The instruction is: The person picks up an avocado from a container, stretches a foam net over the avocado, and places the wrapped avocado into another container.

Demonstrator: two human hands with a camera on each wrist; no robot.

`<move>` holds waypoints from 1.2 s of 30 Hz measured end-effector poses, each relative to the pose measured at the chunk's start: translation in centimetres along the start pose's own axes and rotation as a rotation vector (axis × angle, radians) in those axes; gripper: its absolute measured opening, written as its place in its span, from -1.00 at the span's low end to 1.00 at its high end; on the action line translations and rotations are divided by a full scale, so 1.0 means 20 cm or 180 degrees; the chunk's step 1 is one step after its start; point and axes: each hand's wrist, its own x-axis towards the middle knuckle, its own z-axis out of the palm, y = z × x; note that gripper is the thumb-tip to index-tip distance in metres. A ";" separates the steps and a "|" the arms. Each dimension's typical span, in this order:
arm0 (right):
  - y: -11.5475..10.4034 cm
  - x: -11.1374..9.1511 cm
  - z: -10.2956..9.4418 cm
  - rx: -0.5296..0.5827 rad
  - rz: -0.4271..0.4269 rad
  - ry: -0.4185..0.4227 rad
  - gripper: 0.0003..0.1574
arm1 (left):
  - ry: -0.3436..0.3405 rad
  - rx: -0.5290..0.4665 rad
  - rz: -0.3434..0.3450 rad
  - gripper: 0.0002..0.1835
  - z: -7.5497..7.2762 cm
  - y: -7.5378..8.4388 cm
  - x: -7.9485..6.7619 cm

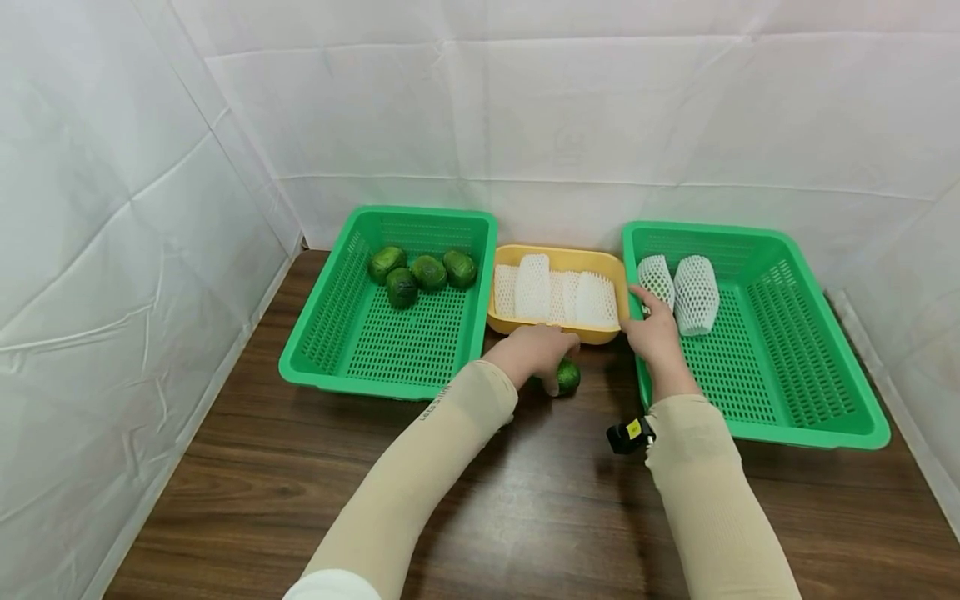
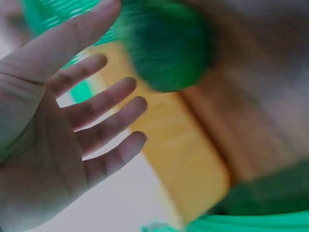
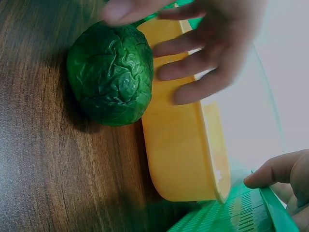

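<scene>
My left hand (image 1: 534, 352) is over the table in front of the yellow tub (image 1: 592, 335), beside a dark green, wrinkled avocado (image 1: 568, 377). Its fingers are spread and loosely bent in the left wrist view, where the avocado (image 2: 166, 48) appears just beyond the thumb. In the right wrist view the avocado (image 3: 111, 75) sits on the wood against the tub's side. My right hand (image 1: 656, 335) pinches the near-left rim of the right green basket (image 1: 795, 408), thumb on one side and fingers on the other. White foam net sleeves (image 1: 533, 287) lie in the tub.
At the left stands another green basket (image 1: 300, 367) with several avocados (image 1: 429, 272) at its back. Two netted pieces (image 1: 696, 293) lie in the right basket. A white cloth wall (image 1: 555, 108) rises behind, and a black wrist device (image 1: 628, 435) hangs by the right sleeve.
</scene>
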 end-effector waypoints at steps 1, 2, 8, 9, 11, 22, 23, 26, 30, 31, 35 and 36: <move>0.00 0.00 0.00 -0.0010 -0.0001 0.0001 -0.21 | 0.0051 -0.0116 0.0044 -0.26 -0.03 0.00 -0.03; 0.00 0.00 0.00 0.0000 0.0003 0.0000 -0.21 | 0.0124 -0.0257 0.0070 -0.26 -0.07 0.00 -0.06; -0.01 0.01 0.00 0.0030 0.0020 -0.0058 -0.20 | 0.0851 -0.0882 0.0091 -0.29 -0.31 -0.09 -0.30; -0.02 0.01 0.00 0.0004 0.0020 -0.0071 -0.20 | 0.0929 -0.0939 0.0048 -0.30 -0.33 -0.12 -0.33; -0.03 0.01 -0.01 -0.0085 0.0018 -0.0122 -0.20 | 0.0978 -0.1024 -0.0114 -0.33 -0.35 -0.18 -0.39; -0.20 0.00 0.12 -0.0860 -0.0543 -0.0122 -0.27 | 0.0412 -0.1368 -0.0816 -0.34 -0.17 -0.36 -0.44; -0.21 0.01 0.15 -0.0882 -0.0595 -0.0200 -0.29 | 0.0374 -0.1436 -0.0854 -0.31 -0.15 -0.36 -0.44; -0.20 0.03 0.24 -0.0921 -0.0662 -0.0450 -0.34 | 0.0312 -0.1624 -0.0958 -0.24 -0.11 -0.36 -0.45; -0.18 0.06 0.33 -0.0970 -0.0579 -0.0717 -0.37 | 0.0258 -0.2025 -0.1028 -0.19 -0.09 -0.36 -0.45; -0.17 0.06 0.34 -0.0984 -0.0552 -0.0740 -0.37 | 0.0240 -0.2133 -0.1041 -0.18 -0.09 -0.37 -0.45; -0.16 0.07 0.38 -0.1188 -0.0561 -0.0702 -0.34 | 0.0234 -0.2396 -0.1009 -0.13 -0.09 -0.38 -0.44; -0.16 0.07 0.38 -0.1256 -0.0566 -0.0701 -0.32 | 0.0240 -0.2425 -0.1001 -0.12 -0.09 -0.38 -0.43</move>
